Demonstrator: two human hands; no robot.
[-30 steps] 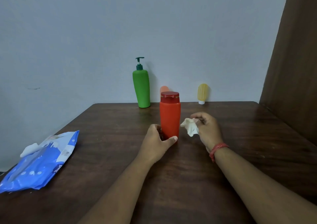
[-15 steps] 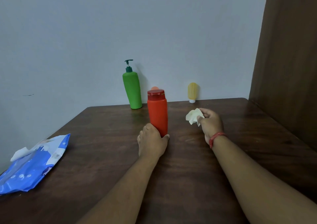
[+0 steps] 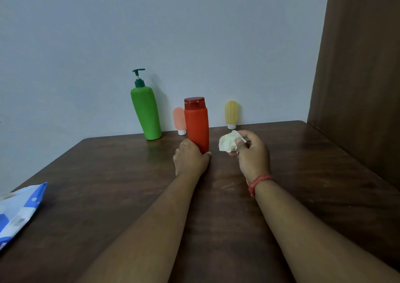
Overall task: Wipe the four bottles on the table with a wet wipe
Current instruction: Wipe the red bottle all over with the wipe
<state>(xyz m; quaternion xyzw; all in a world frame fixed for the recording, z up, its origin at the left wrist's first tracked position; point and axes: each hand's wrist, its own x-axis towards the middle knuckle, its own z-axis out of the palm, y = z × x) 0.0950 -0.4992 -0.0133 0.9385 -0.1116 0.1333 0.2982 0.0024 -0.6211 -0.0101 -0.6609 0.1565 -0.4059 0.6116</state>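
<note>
Wipe [image 3: 228, 143] drawn nearer bottle [image 3: 197, 124] — fingers [image 3: 239, 141] pinching it.

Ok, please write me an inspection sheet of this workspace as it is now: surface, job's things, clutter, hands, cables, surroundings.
Surface: dark wooden table, faint scuffs.
Job's things: green pump bottle, pink tube and yellow tube stand along the far edge by the wall; red bottle upright nearer; crumpled wet wipe.
Clutter: blue wipes pack at the left edge, partly out of frame.
Hands: left hand grips the red bottle's base; right hand pinches the wipe, apart from the bottle.
Cables: nothing seen.
Surroundings: pale wall, brown wooden panel on the right.
</note>
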